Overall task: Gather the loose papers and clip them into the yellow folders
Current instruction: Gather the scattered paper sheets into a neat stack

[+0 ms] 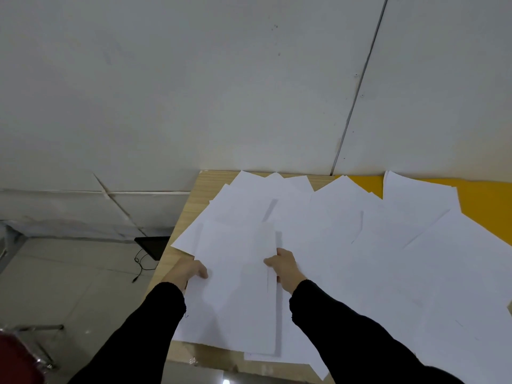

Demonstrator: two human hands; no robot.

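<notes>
Loose papers (346, 273) across wooden table (192, 214), against grey wall (194, 79).

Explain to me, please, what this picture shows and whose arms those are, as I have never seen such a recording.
There is no machine here: a person wears a camera on the head, so this single picture looks forward and down along their own black-sleeved arms. The left hand and the right hand grip opposite edges of a few white sheets. Many more loose papers lie spread over the wooden table, partly covering a yellow folder at the far right by the wall.
</notes>
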